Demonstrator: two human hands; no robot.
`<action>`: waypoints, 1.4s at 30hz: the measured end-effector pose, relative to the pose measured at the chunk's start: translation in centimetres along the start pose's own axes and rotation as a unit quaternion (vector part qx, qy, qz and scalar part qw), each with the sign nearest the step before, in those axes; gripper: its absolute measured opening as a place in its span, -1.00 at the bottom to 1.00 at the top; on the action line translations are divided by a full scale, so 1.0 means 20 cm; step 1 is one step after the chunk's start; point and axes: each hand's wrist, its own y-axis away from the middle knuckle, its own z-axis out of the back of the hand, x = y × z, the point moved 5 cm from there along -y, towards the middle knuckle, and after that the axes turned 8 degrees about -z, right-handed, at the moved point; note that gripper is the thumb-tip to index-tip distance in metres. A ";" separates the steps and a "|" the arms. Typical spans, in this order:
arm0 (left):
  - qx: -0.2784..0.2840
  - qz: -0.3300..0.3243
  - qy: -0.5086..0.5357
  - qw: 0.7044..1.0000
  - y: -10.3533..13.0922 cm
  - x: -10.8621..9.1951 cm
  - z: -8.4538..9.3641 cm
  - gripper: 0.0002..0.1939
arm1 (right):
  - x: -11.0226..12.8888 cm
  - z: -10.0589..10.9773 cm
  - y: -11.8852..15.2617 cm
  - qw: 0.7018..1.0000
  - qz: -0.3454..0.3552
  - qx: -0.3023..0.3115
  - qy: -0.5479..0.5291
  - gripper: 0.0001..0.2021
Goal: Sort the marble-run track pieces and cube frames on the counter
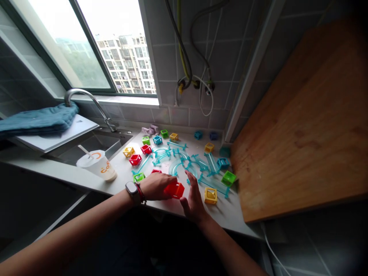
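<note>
Lower centre of the frame, red block [176, 190]: one, open-framed; whether it touches the counter [227, 210] cannot be told.
Left hand [157, 186]: gripping the block from its left side, fingers over the top.
Right hand [193, 197]: empty, thumb and fingers parted, just right of the block.
Handling: probably best held lightly by the frame edges, the right hand steadying the opposite side before any pressure.
Clearance, right of centre: yellow block [211, 196] and long turquoise track [215, 185], both near the right hand; wrist best kept clear of them.
</note>
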 end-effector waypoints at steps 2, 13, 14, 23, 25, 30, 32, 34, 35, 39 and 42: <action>-0.012 0.014 0.048 0.999 0.01 0.08 0.12 -0.67 | 0.00 0.00 -0.01 1.000 -0.004 -0.001 -0.001 -0.16; -0.235 0.200 0.469 0.827 0.11 0.53 0.43 -0.27 | 0.01 -0.04 -0.03 0.998 -0.013 0.046 0.035 -0.37; -0.242 0.211 0.476 0.819 0.12 0.54 0.42 -0.27 | 0.01 -0.05 -0.03 0.998 -0.016 0.052 0.036 -0.39; -0.248 0.217 0.610 0.721 0.10 0.49 0.17 -0.47 | -0.01 -0.06 -0.03 0.997 -0.038 0.037 0.055 -0.33; -0.243 0.216 0.636 0.699 0.09 0.47 0.11 -0.53 | -0.04 -0.06 -0.04 0.997 -0.053 0.019 0.048 -0.20; -0.201 0.204 0.695 0.660 0.03 0.44 0.02 -0.59 | -0.08 -0.06 -0.03 0.997 -0.066 0.016 0.036 0.03; -0.179 0.202 0.716 0.643 0.00 0.45 -0.01 -0.61 | -0.07 -0.06 -0.03 0.998 -0.063 0.020 0.020 0.06; -0.167 0.204 0.725 0.636 -0.02 0.46 -0.02 -0.61 | -0.06 -0.06 -0.03 0.997 -0.073 0.029 -0.006 -0.01; -0.166 0.204 0.727 0.634 -0.03 0.47 -0.02 -0.61 | -0.06 -0.06 -0.03 0.996 -0.083 0.034 -0.017 -0.08; -0.168 0.205 0.731 0.628 -0.05 0.48 -0.02 -0.58 | -0.03 -0.05 -0.04 0.992 -0.107 0.053 -0.033 -0.46; -0.191 0.195 0.735 0.621 -0.04 0.47 0.02 -0.57 | -0.03 -0.05 -0.04 0.990 -0.114 0.065 -0.046 -0.45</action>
